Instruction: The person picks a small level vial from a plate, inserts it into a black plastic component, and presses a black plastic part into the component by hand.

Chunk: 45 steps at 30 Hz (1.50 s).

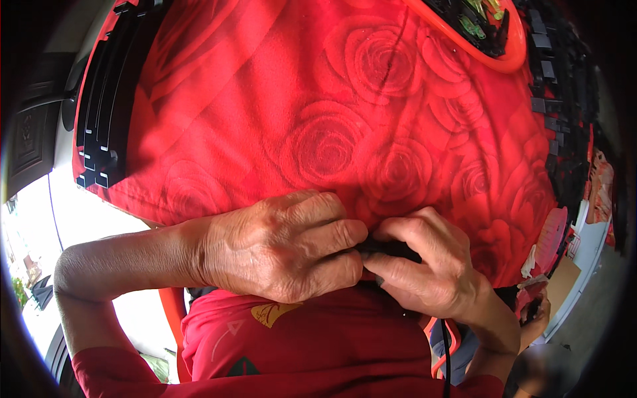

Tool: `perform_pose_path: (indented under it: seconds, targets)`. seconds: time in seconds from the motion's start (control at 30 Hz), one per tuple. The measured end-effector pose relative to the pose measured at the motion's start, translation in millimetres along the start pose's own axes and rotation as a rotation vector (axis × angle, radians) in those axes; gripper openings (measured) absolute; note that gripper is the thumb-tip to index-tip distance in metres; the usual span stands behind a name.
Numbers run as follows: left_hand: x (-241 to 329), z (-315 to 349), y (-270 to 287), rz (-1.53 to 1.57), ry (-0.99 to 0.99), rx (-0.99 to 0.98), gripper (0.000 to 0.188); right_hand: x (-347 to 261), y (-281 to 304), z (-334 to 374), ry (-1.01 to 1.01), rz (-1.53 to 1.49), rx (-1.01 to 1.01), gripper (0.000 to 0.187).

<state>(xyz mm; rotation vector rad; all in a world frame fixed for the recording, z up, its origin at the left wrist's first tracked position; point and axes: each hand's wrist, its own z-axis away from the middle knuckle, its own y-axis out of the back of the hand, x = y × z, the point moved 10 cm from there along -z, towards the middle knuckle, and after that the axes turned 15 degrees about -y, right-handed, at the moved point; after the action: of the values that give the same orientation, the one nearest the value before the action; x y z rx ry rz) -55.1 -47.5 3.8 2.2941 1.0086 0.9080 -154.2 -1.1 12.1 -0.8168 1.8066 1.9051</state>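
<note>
Meeting near the middle of the near edge of the worktop, the left hand and the right hand are set close together, fingers bent. A small dark piece lies between the right thumb and index finger, pinched by them. The left fingers are curled beside its inner end; whether they grip it cannot be told. Long black bars line the left edge. A red tray, holding black and green pieces, occupies the far right corner. Black parts line the right edge.
</note>
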Motion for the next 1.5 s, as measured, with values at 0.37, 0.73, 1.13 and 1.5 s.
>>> perform_pose_path:
  seconds: [0.37,0.73,1.13,1.5]
  targets:
    - [-2.6,-3.6,-2.2,0.007,0.070,-0.114,0.035,11.9,10.7,26.9,-0.056,0.026,0.112,0.031]
    - [-0.9,-6.0,-6.2,-0.014,0.094,-0.195,0.035,12.6,12.3,24.9,-0.028,0.040,0.079,0.029]
    - [-0.3,-9.5,-8.5,-0.005,0.085,-0.200,0.037,13.0,9.9,32.3,0.050,0.090,0.088,0.030]
    - [14.7,-10.1,20.9,-0.121,0.088,-0.106,0.032,4.8,40.1,35.2,-0.096,-0.002,0.234,0.058]
